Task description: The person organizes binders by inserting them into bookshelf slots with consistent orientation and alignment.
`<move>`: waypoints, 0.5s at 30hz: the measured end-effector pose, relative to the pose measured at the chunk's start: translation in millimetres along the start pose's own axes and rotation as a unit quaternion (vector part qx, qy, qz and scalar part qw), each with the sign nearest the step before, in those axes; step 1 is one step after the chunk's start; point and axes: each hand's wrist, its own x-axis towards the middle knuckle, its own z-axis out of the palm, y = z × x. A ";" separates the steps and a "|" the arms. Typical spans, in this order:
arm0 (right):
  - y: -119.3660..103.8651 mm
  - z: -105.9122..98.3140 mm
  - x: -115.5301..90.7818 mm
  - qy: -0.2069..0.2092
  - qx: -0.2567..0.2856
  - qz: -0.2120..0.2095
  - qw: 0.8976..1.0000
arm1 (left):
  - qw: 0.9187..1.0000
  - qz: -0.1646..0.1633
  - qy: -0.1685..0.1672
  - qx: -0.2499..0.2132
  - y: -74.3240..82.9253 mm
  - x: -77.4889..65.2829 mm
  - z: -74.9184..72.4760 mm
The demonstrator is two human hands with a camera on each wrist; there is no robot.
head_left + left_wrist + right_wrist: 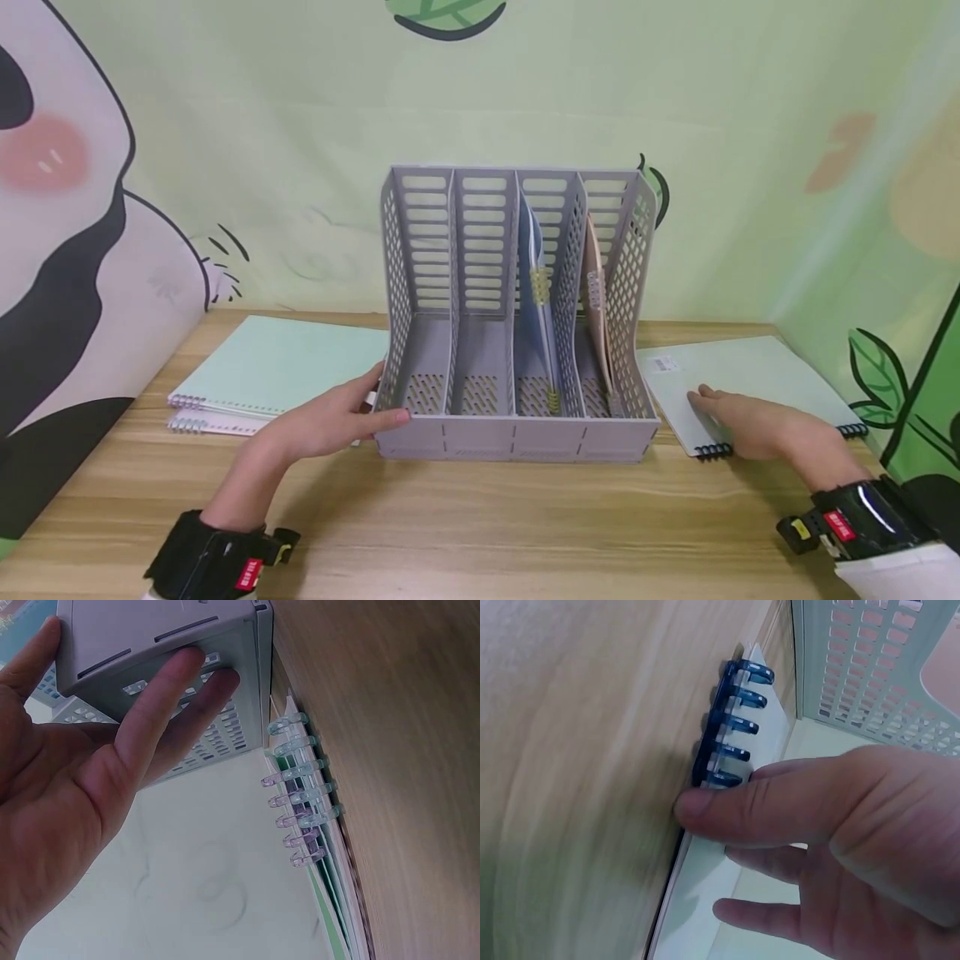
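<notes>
A grey file organizer with upright dividers stands at the middle of the table. My left hand holds its front left corner; in the left wrist view the fingers lie against the perforated side wall and the thumb reaches toward the front. My right hand is at a pale green spiral notebook with black rings, right of the organizer. In the right wrist view the thumb lies by the notebook's ring edge, with the other fingers extended over the cover.
A blue notebook and a pinkish-tan notebook stand in the two right-hand compartments. Left of the organizer, pale green spiral notebooks lie stacked. A printed cloth backdrop rises behind the wooden table.
</notes>
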 end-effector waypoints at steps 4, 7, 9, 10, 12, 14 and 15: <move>1.0 0.1 -3.8 -0.006 0.034 -0.006 0.999 | 1.000 0.003 0.000 0.002 0.4 -0.5 0.0; 1.6 1.0 -5.4 -0.005 0.051 -0.012 0.999 | 1.000 0.005 0.002 0.007 0.3 -0.5 -0.2; 1.4 1.8 -5.7 -0.002 0.054 -0.017 0.998 | 1.000 0.005 0.003 0.010 0.3 -0.4 -0.3; 1.6 2.1 -5.6 0.001 0.053 -0.019 0.998 | 1.000 0.004 0.003 0.012 0.2 -0.4 -0.4; 1.7 2.7 -5.6 0.005 0.048 -0.023 0.999 | 1.000 0.004 0.004 0.016 0.0 -0.3 -0.5; 0.9 3.2 -5.7 0.010 0.041 -0.028 0.999 | 1.000 0.003 0.004 0.019 -0.3 0.0 -0.4; 0.6 3.2 -5.9 0.012 0.037 -0.031 0.999 | 1.000 0.003 0.005 0.020 -0.3 0.1 -0.3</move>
